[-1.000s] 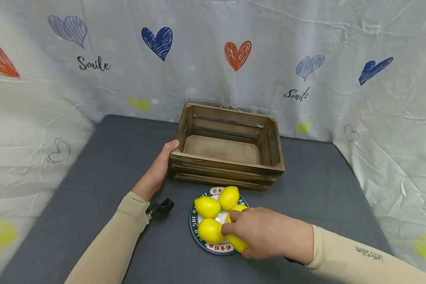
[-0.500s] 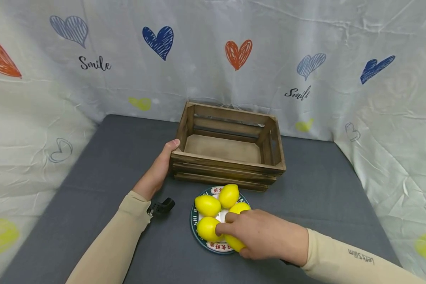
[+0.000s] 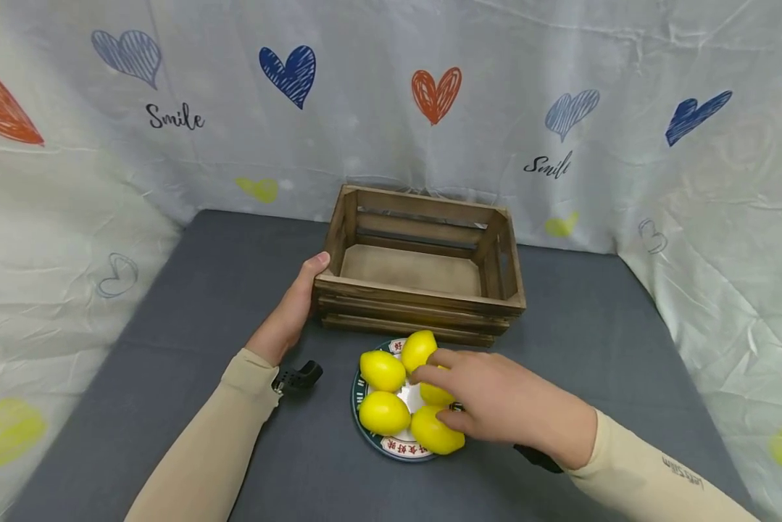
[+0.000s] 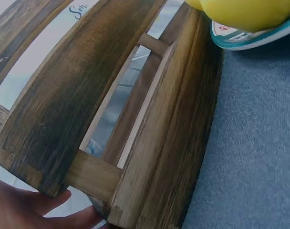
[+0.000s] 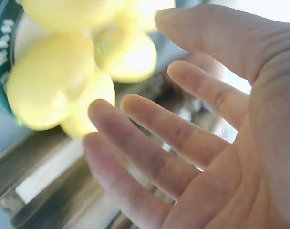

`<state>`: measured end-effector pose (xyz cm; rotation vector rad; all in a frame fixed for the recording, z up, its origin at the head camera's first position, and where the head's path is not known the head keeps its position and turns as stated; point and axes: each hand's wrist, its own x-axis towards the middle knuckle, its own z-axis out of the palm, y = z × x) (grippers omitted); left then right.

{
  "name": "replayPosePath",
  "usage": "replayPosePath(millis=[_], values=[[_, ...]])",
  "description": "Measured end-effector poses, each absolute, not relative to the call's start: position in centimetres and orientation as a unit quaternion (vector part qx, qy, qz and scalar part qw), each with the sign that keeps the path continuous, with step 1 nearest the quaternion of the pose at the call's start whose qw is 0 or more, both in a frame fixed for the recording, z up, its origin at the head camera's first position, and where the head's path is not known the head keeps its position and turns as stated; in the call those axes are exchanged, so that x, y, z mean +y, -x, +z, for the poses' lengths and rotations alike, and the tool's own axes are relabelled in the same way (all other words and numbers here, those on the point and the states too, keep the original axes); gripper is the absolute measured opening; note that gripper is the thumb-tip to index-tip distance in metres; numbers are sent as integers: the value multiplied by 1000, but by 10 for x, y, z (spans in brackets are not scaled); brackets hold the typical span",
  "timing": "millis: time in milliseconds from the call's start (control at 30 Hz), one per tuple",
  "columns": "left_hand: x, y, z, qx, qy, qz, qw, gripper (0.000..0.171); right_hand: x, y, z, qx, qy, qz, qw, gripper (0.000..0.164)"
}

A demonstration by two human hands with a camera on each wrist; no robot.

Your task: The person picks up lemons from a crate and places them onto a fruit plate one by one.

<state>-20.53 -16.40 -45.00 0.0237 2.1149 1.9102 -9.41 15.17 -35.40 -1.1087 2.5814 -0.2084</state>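
Note:
At its near left corner, my left hand [image 3: 289, 313] grips the brown slatted wooden crate [image 3: 423, 308], thumb over the rim. Its fingers [image 4: 45, 205] show at the end of the slats in the left wrist view. In front of the crate lies a round plate [image 3: 404, 448] with a dark green patterned rim, bearing several yellow lemons [image 3: 383, 413]. My right hand [image 3: 495, 399] hovers over the plate's right side, fingers spread and holding nothing. It partly covers the right-hand lemon [image 3: 435, 394]. The right wrist view shows its palm [image 5: 207, 200] bare beside the lemons [image 5: 45, 81].
A dark grey cloth [image 3: 221, 290] covers the table. Behind and at both sides hangs a pale curtain [image 3: 364, 123] printed with hearts and "Smile". A black strap-like thing [image 3: 299, 377] sits at the left wrist, near the plate. The crate's inside floor [image 3: 410, 270] is bare.
My right hand has let go of the front right lemon and moved up and away, its fingers opening. That lemon now lies on the plate. My left hand keeps its grip on the crate.

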Motion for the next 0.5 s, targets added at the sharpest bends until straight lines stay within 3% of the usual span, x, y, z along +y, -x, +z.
replayPosePath(millis=[300,500], values=[[-195,198,-454,754,-4,632,178,99,214,110,-373,949,261,-173,48,43],[-230,170,-456,872,-24,478,99,90,249,115,-394,963,179,-199,27,43]])
